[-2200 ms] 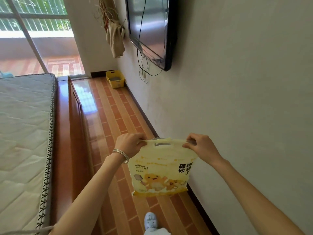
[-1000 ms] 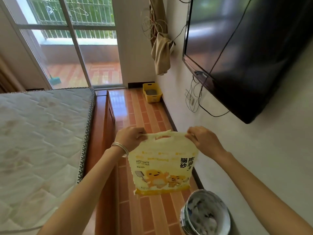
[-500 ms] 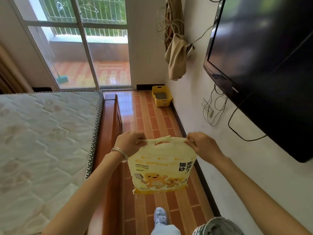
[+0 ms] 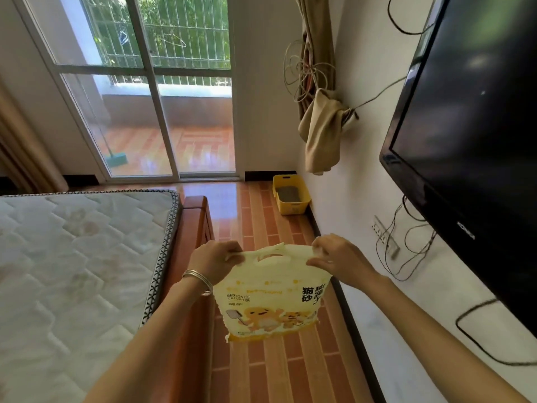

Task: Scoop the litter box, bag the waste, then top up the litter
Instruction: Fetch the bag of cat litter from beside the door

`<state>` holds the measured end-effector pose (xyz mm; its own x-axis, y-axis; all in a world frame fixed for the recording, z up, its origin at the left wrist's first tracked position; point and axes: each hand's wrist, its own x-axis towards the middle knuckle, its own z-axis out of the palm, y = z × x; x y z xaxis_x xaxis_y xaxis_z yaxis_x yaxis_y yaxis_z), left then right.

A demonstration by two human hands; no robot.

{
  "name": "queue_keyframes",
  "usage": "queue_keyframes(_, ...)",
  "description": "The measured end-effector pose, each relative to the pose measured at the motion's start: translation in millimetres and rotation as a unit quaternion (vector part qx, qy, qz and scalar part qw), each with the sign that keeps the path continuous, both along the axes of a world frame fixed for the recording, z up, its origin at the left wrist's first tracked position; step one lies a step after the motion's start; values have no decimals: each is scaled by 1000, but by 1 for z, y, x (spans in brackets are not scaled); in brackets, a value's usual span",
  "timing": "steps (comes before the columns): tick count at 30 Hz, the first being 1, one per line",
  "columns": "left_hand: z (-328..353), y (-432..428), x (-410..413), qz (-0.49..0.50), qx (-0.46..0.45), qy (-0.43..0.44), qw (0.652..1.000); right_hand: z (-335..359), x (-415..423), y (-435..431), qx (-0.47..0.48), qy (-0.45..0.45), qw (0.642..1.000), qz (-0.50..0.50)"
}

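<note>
- Both arms reach forward at chest height, and the hands hold a yellow bag of cat litter [image 4: 271,298] up in the air by its top edge.
- The left hand [image 4: 213,261] pinches the top left corner, fingers curled tight on the plastic; silver bangles [image 4: 197,282] sit on that wrist.
- The right hand [image 4: 338,258] pinches the top right corner, thumb and fingers clamped on the rim beside the cut-out handle.
- The bag hangs upright over a strip of brick-patterned floor [image 4: 279,370].
- This strip runs between the wooden bed frame [image 4: 194,228] on the left and the white wall [image 4: 369,181] on the right.
- The yellow litter box [image 4: 290,194] sits at the far end against the wall, well apart from the bag.
- A television [image 4: 470,135] juts out from the wall.
</note>
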<state>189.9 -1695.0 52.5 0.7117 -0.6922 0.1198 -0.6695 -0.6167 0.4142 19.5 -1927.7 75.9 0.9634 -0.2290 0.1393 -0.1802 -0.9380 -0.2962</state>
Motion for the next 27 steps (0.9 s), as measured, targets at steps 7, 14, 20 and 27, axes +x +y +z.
queue_keyframes(7,-7,-42,78,7,-34,15,999,-7,77,-42,10,11,1000,2)
queue_keyframes(14,-4,-93,186,-43,-39,13,998,-10,171,-76,40,-13,999,-24)
queue_keyframes(20,3,-128,275,-80,-28,19,996,-6,261,-97,68,-20,997,-34)
queue_keyframes(27,1,-154,361,-110,-14,10,994,-15,341,-109,101,-9,994,-52)
